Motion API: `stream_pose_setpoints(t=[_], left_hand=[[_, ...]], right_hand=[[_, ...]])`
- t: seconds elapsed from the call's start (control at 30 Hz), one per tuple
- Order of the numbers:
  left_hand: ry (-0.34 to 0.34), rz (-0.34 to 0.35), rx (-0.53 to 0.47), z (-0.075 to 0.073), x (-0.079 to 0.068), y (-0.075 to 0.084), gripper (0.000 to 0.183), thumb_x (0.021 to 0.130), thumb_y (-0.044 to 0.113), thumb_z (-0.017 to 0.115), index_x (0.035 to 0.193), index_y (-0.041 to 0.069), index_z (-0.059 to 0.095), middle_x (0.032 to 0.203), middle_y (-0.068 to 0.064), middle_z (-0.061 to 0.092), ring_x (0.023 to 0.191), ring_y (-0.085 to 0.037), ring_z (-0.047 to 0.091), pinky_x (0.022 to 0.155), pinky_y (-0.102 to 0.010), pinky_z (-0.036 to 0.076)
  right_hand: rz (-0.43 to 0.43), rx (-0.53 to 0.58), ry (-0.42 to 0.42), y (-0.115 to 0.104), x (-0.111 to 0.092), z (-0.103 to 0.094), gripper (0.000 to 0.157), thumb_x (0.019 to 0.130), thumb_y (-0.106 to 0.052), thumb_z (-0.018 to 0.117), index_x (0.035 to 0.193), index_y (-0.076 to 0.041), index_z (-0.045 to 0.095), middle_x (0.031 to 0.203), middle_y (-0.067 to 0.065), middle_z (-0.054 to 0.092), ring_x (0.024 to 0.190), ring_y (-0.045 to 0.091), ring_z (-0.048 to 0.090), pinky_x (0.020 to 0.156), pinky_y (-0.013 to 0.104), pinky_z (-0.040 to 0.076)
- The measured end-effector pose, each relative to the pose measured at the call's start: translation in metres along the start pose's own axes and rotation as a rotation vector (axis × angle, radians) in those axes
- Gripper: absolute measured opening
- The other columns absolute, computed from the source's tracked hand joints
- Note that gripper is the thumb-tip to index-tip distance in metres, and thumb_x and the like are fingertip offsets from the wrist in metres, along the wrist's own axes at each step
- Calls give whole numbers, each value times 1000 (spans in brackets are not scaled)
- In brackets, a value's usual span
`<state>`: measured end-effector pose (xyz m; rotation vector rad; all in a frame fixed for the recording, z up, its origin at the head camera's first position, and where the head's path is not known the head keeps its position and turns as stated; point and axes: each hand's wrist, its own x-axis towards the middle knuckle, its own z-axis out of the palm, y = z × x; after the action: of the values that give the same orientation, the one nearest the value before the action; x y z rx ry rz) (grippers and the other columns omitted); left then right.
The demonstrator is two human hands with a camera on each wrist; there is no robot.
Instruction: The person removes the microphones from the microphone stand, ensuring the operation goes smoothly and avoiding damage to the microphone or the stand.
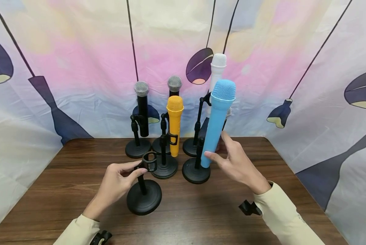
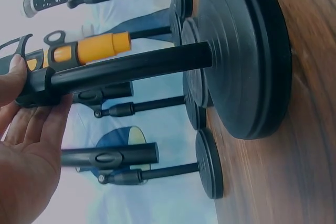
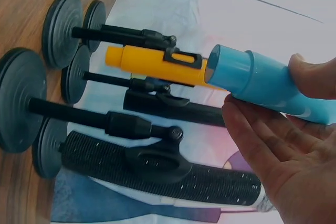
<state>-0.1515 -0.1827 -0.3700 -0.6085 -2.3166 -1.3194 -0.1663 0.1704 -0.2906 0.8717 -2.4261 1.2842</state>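
Note:
With thumb and fingers, my left hand pinches the top of a short black microphone stand, just below its ring clip, which holds no microphone. The stand is upright, its round base at the tabletop. My right hand grips a light blue microphone near its lower end, head up and leaning slightly right. In the right wrist view, this blue microphone is apart from the stands, its bottom end uncovered. Behind it, a speckled black microphone sits in a stand's clip.
A yellow microphone stands in a clip at the middle. Black microphones with silver heads and a white one are in stands farther back. A patterned cloth hangs behind the wooden table.

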Motion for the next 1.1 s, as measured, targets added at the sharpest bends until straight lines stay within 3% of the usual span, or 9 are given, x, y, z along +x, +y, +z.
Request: stream_pose_setpoints(t=[0.1,0.33,0.63,0.7,0.8,0.87,1.1], left_hand=[[3,-24,30,-5,-1,-3,30,90,12,79,118,3,76,67,4,70,43,-5,42,41,-22,37],[26,-84,66,-18,-2,-12,31,91,15,79,119,4,75,97,-8,77,59,-6,58,48,-22,43],[69,-87,79,-35,0,-20,29,90,12,79,119,9,76,96,-6,78,67,5,61,52,-15,42],[77,-97,90,-38,1,-22,30,90,13,79,120,10,76,91,-6,78,61,8,56,48,-15,40],[85,-111,96,-44,2,-26,31,91,14,79,121,11,76,90,-8,77,42,7,33,36,-21,30],[88,-116,103,-47,2,-29,30,91,14,79,121,11,76,90,-9,77,40,4,19,34,-25,24],[121,-104,153,-55,5,-37,31,90,13,80,119,4,76,89,-16,76,39,3,19,34,-26,25]], right_hand=[[8,-9,10,4,-4,-3,43,95,-8,72,130,1,48,99,11,66,88,17,69,81,33,59],[62,-16,23,12,-13,-12,43,96,-10,72,131,2,48,102,11,68,88,17,70,80,32,59],[96,-77,58,23,-23,-21,41,96,-9,71,129,2,49,103,12,66,90,19,68,81,33,58],[99,-94,67,26,-26,-23,41,96,-9,71,128,2,49,103,12,66,90,19,69,81,33,58],[104,-111,77,31,-30,-26,41,96,-9,71,129,3,49,102,12,67,89,19,68,80,32,58],[110,-121,83,36,-33,-27,41,96,-9,72,129,3,50,101,11,67,87,19,67,79,31,57],[176,-180,99,50,-39,-32,41,95,-10,73,127,4,51,97,11,66,85,19,66,77,32,56]])
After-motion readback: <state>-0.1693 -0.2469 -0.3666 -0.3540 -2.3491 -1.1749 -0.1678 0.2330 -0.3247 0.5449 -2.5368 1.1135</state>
